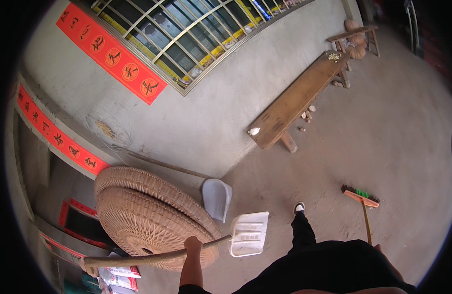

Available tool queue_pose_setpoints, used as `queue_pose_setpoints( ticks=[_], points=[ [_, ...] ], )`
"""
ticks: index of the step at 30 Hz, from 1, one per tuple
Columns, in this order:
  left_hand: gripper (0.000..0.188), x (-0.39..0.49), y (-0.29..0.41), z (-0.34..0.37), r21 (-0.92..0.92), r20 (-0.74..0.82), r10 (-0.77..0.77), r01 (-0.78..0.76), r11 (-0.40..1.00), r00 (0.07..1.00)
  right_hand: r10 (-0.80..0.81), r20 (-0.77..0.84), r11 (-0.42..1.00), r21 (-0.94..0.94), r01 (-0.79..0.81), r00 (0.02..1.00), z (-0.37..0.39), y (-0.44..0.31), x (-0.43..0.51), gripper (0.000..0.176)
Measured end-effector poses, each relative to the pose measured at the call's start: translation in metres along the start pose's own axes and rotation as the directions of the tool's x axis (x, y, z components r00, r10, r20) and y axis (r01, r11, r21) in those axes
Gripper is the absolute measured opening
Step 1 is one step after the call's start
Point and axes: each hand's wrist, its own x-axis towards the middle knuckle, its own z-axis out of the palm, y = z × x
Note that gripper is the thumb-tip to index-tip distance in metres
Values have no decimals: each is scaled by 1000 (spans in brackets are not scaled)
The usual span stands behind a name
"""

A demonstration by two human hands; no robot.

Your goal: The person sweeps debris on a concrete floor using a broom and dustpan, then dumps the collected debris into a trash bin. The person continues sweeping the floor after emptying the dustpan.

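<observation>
My left hand (193, 242) is closed around the wooden handle of a white plastic shovel (248, 235). The blade hangs to the right of two round woven trays (152, 220), with the handle crossing in front of them. On my other side, my right hand (378, 247) grips the yellowish stick of a push broom (362, 198); my dark clothing hides most of that hand. The broom has an orange head with dark and green bristles, resting on the concrete floor. One of my shoes (299, 208) shows between the two tools.
Another shovel (215, 198) leans against the wall beside the trays. Along the wall stands a wooden bench (299, 99) with stones (307, 114) by its legs. Pumpkins (355, 51) sit by a smaller bench (353, 33). Printed sacks (123, 282) lie at the lower left.
</observation>
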Motion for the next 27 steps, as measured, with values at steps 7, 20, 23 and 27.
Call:
queue_pose_setpoints(
  ticks=[7,20,23,27],
  points=[
    [16,285,145,-127,124,-91,305,-293,948,948,459,6,650,679,-341,888,-153,-127,64,22],
    [16,583,397,-277,250,-244,507,-452,856,827,511,14,540,773,-333,860,-367,-295,49,20],
    [24,618,411,-272,333,-274,475,-381,863,836,533,56,509,775,-373,844,-365,-300,42,20],
    [26,636,413,-249,336,-352,414,-299,893,840,562,122,449,785,-426,818,-338,-302,18,20]
  ],
)
